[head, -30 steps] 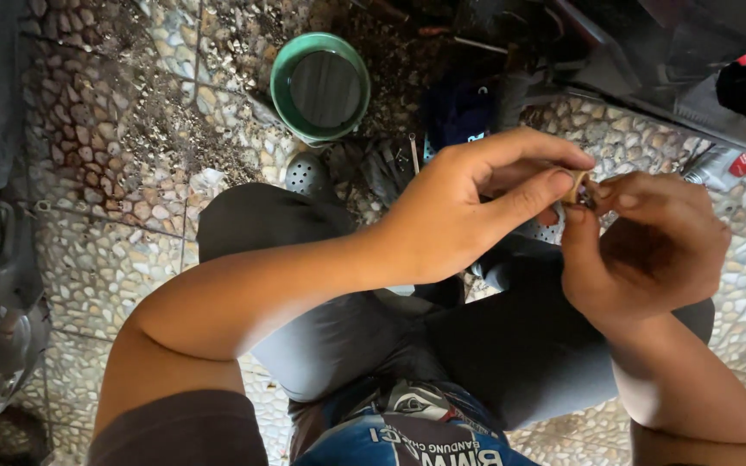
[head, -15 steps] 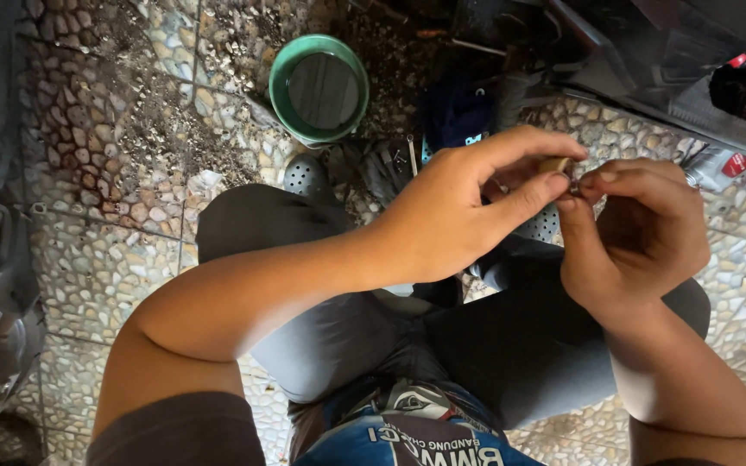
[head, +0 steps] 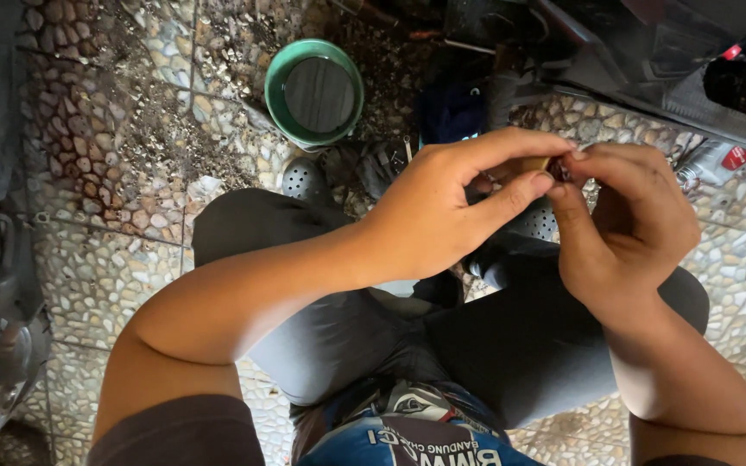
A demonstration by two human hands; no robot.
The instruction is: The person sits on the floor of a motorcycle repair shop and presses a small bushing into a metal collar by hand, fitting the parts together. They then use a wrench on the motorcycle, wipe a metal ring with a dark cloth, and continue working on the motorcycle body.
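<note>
Currently, your left hand (head: 442, 211) and right hand (head: 628, 224) meet above your lap, both pinching one small brass-coloured part (head: 535, 164) between thumb and fingertips; most of it is hidden. Judge it light, rigid and easy to drop, so keep hold at its two ends with fingertip pressure only. Open room lies over your knees, while the green bowl (head: 280, 108) on the pebble-tiled floor (head: 105, 259) and the dark machine parts (head: 649, 60) at upper right limit movement forward.
</note>
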